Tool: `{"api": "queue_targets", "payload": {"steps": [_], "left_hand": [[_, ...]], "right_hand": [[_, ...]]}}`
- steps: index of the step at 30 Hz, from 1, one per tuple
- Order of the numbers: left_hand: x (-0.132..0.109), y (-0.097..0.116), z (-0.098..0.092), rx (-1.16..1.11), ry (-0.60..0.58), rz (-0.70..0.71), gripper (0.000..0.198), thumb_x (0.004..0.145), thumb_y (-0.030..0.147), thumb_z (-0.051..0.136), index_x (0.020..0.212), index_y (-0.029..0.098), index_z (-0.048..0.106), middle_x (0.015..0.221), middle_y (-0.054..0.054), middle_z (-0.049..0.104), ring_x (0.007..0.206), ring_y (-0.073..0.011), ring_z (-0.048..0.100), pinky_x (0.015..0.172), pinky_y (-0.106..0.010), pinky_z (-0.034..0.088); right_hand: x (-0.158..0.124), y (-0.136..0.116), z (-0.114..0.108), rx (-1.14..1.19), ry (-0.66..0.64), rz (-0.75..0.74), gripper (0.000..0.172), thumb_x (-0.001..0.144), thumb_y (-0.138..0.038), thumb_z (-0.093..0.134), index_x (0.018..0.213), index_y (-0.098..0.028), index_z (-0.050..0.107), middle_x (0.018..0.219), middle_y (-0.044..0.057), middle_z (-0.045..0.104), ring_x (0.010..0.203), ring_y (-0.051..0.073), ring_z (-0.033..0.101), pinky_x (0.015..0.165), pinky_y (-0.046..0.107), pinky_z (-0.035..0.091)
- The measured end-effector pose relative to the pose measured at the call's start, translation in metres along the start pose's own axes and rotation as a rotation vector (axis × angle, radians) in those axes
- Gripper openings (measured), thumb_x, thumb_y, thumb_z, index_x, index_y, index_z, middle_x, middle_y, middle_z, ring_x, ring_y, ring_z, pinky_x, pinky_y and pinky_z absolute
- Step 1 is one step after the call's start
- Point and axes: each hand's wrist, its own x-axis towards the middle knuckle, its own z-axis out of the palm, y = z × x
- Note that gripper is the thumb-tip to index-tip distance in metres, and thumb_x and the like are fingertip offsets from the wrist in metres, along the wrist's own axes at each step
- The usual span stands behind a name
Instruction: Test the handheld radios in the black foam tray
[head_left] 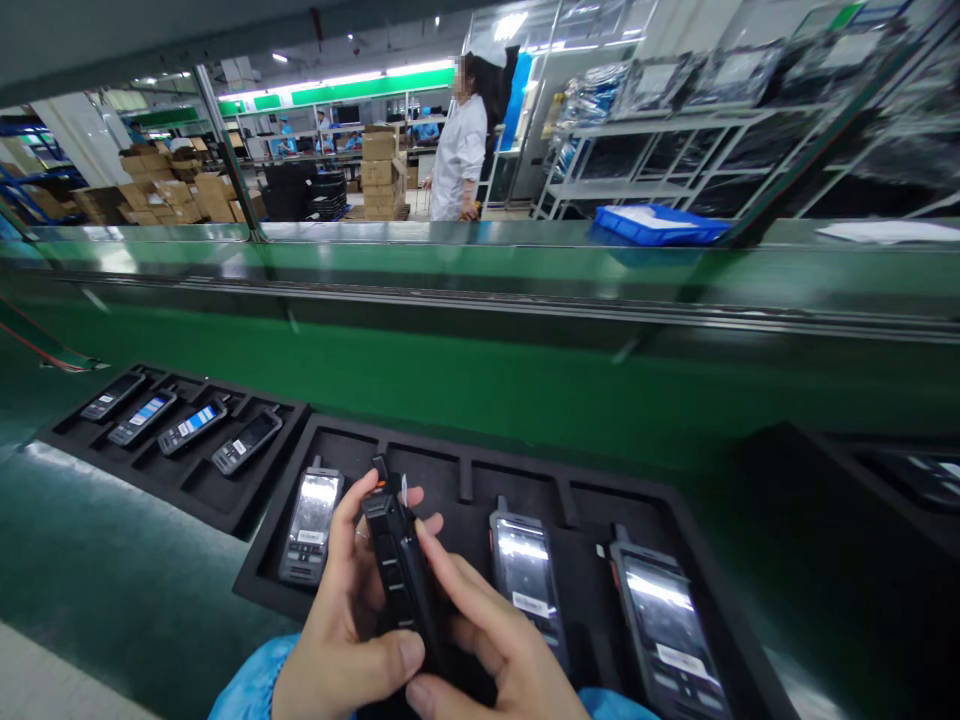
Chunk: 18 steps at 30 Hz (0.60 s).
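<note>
A black handheld radio phone (pixel 399 565) with a stubby antenna is held up between my hands, its narrow side turned toward me. My left hand (pixel 341 620) wraps round it from the left, fingers behind and thumb low on the side. From the right, my right hand (pixel 491 625) grips it too, a finger stretched along its edge near the top. Beneath lies a black foam tray (pixel 427 465). It holds one radio phone (pixel 311 525) left of my hands, another (pixel 525 575) just right of them and a third (pixel 667 625) farther right, all screens up.
A second foam tray (pixel 232 500) at the left carries several radio phones, some with lit screens. Another dark tray (pixel 810 470) stands at the right. Behind the green conveyor edge (pixel 480 310) are a blue bin (pixel 656 228), a person (pixel 459 150) in a white coat and stacked cartons (pixel 380 172).
</note>
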Motion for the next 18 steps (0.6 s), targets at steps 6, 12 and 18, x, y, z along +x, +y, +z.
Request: {"api": "queue_targets", "payload": {"steps": [6, 12, 18], "left_hand": [[0.0, 0.003, 0.001, 0.003, -0.004, -0.038, 0.089, 0.073, 0.036, 0.084, 0.144, 0.049, 0.032, 0.151, -0.004, 0.045, 0.137, -0.0332, 0.045, 0.11, -0.05, 0.043], [-0.001, 0.008, 0.018, -0.007, 0.025, -0.018, 0.08, 0.077, 0.041, 0.08, 0.142, 0.047, 0.035, 0.152, -0.007, 0.043, 0.136, -0.0351, 0.046, 0.109, -0.054, 0.041], [-0.006, 0.005, 0.028, 0.023, 0.074, 0.035, 0.073, 0.081, 0.045, 0.075, 0.143, 0.04, 0.036, 0.149, -0.012, 0.042, 0.137, -0.0382, 0.044, 0.108, -0.059, 0.04]], "right_hand": [[0.0, 0.004, -0.002, -0.004, 0.027, -0.062, 0.081, 0.069, -0.029, 0.077, 0.143, -0.04, 0.046, 0.144, 0.005, 0.052, 0.132, 0.03, 0.051, 0.107, 0.041, 0.046], [-0.003, 0.013, -0.002, 0.04, 0.038, -0.048, 0.088, 0.071, -0.037, 0.081, 0.147, -0.041, 0.037, 0.151, 0.006, 0.045, 0.132, 0.032, 0.051, 0.104, 0.044, 0.05], [0.001, 0.01, -0.001, 0.09, 0.082, -0.081, 0.089, 0.064, -0.029, 0.085, 0.144, -0.035, 0.046, 0.151, 0.005, 0.046, 0.137, 0.034, 0.045, 0.108, 0.041, 0.046]]}}
